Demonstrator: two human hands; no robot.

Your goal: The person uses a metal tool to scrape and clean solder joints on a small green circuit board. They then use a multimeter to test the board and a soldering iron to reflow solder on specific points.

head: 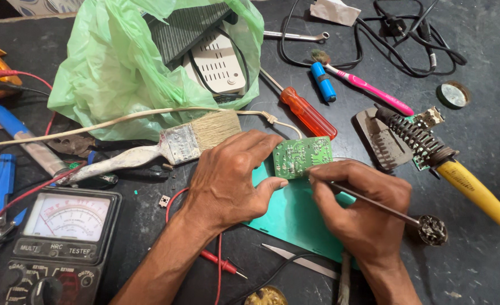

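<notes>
Right hand: closed on thin tool, tip at board's 5 o'clock edge.
Left hand: pinches board, steadying it, solder side up.
Brush: 9 o'clock, near.

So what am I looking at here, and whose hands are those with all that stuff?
One picture, taken by a camera worn on a person's head, looking down at a dark workbench. The two bare hands are that person's own. The left hand holds a small green circuit board by its edge. The right hand holds a thin metal tool like a pen, its tip at the board. Under them lies a teal sheet. Around them: a paintbrush, an orange screwdriver, a pink toothbrush, a yellow-handled soldering iron, a dial meter and a green plastic bag.
</notes>
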